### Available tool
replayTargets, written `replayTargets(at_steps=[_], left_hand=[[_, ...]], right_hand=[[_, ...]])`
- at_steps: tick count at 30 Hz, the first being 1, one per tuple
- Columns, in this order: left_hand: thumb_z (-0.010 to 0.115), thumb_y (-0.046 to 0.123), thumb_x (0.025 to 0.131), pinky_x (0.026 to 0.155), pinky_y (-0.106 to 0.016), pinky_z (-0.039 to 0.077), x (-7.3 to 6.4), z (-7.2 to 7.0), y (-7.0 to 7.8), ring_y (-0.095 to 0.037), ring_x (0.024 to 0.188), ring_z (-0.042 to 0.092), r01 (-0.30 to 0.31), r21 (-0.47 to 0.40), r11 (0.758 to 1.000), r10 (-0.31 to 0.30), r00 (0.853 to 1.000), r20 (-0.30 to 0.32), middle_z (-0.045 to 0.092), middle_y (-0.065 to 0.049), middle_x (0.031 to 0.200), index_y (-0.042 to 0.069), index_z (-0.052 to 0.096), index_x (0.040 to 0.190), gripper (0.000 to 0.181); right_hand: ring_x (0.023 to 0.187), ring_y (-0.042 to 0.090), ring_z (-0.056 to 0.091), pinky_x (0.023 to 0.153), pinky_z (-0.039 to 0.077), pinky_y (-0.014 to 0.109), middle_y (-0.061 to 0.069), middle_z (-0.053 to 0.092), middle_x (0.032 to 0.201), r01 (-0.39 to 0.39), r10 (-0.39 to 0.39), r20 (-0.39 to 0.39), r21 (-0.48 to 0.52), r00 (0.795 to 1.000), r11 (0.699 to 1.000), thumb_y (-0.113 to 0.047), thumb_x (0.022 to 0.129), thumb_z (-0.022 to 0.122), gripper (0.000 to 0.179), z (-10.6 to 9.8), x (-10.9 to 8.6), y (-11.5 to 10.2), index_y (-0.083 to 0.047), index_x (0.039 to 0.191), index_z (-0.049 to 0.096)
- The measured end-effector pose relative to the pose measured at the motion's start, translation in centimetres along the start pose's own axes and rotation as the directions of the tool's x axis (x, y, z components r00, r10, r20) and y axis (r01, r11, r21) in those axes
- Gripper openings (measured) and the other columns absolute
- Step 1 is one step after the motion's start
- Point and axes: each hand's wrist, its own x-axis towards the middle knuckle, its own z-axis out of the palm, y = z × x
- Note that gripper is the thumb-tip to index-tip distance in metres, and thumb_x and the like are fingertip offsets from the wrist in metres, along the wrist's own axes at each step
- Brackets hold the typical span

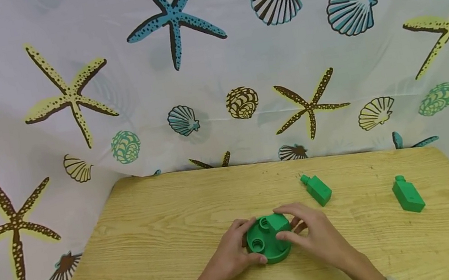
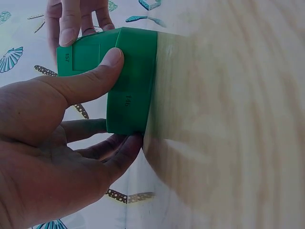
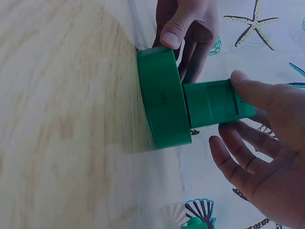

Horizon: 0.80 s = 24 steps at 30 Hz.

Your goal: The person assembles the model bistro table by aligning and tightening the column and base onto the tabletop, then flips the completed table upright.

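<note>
A green round base [image 1: 274, 257] with raised threaded sockets lies on the table in front of me. My left hand [image 1: 230, 254] grips its left edge, thumb at the near side and fingers around the far side. A green rectangular block [image 1: 278, 222] stands upright on the base's right part. My right hand [image 1: 314, 230] pinches the upper end of this block between thumb and fingers. From the right wrist view, the block [image 3: 209, 102] meets the top of the base [image 3: 164, 102]; its lower end is hidden. Printed numbers mark the base's side.
Two more green blocks with threaded necks lie on the wooden table [image 1: 165, 214]: one block [image 1: 318, 190] beyond my right hand, another block [image 1: 408, 194] farther right. A white cloth [image 1: 213, 72] with starfish and shells hangs behind the table and along its sides.
</note>
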Motion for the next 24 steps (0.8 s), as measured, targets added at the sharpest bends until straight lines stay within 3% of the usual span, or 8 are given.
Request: replayTargets(at_steps=[4, 8, 13, 16, 21, 24], left_hand=[[0.084, 0.029, 0.072, 0.096, -0.045, 0.043, 0.0, 0.1, -0.1, -0.029, 0.116, 0.048, 0.013, -0.011, 1.000, -0.013, 1.000, 0.002, 0.046, -0.014, 0.129, 0.000, 0.038, 0.143, 0.089], [0.083, 0.026, 0.073, 0.096, -0.045, 0.043, 0.0, 0.2, -0.2, -0.029, 0.117, 0.047, 0.006, -0.030, 1.000, -0.006, 1.000, 0.001, 0.045, -0.015, 0.130, -0.001, 0.038, 0.143, 0.088], [0.083, 0.023, 0.073, 0.096, -0.045, 0.043, 0.0, 0.1, -0.1, -0.030, 0.117, 0.047, -0.004, -0.037, 0.999, 0.004, 1.000, 0.003, 0.045, -0.016, 0.129, -0.002, 0.039, 0.142, 0.086], [0.083, 0.023, 0.073, 0.095, -0.044, 0.044, 0.0, 0.2, -0.2, -0.029, 0.117, 0.047, 0.001, -0.036, 0.999, -0.001, 1.000, 0.005, 0.045, -0.016, 0.130, -0.002, 0.039, 0.142, 0.086], [0.084, 0.022, 0.072, 0.094, -0.043, 0.044, 0.0, 0.1, -0.1, -0.029, 0.117, 0.047, 0.009, -0.031, 0.999, -0.009, 1.000, 0.006, 0.045, -0.015, 0.130, -0.001, 0.039, 0.142, 0.087], [0.084, 0.022, 0.072, 0.093, -0.043, 0.044, 0.0, 0.1, 0.0, -0.029, 0.117, 0.047, 0.010, -0.034, 0.999, -0.009, 1.000, 0.006, 0.045, -0.016, 0.130, -0.001, 0.038, 0.142, 0.087]], right_hand=[[0.103, 0.017, 0.061, 0.080, 0.055, 0.028, -0.001, 0.061, 0.119, -0.044, 0.046, -0.020, 0.084, 0.999, 0.995, -0.015, 0.086, 0.071, 0.039, -0.7, -0.3, -0.3, -0.018, 0.123, 0.060], [0.097, 0.026, 0.065, 0.078, 0.055, 0.031, 0.011, 0.060, 0.113, -0.102, 0.109, -0.036, 0.165, 0.993, 0.981, -0.005, 0.083, 0.072, 0.039, -1.3, -0.6, -1.5, -0.006, 0.119, 0.059], [0.083, 0.019, 0.066, 0.069, 0.057, 0.028, 0.005, 0.059, 0.111, -0.074, 0.079, -0.043, 0.096, 0.996, 0.993, -0.013, 0.083, 0.074, 0.044, -1.3, -0.9, -1.1, -0.016, 0.124, 0.059], [0.085, 0.016, 0.065, 0.068, 0.057, 0.026, 0.000, 0.059, 0.115, -0.038, 0.040, -0.034, 0.061, 0.999, 0.997, -0.015, 0.083, 0.074, 0.045, -1.3, -1.1, -0.2, -0.021, 0.124, 0.059], [0.107, 0.030, 0.060, 0.080, 0.055, 0.035, 0.014, 0.059, 0.120, -0.031, 0.033, -0.018, 0.136, 0.999, 0.990, 0.004, 0.083, 0.069, 0.040, -2.4, -1.5, -2.2, -0.006, 0.121, 0.060], [0.107, 0.034, 0.060, 0.083, 0.054, 0.038, 0.018, 0.060, 0.117, -0.068, 0.071, -0.006, 0.207, 0.997, 0.976, 0.006, 0.082, 0.069, 0.036, -2.9, -1.7, -3.2, -0.001, 0.117, 0.060]])
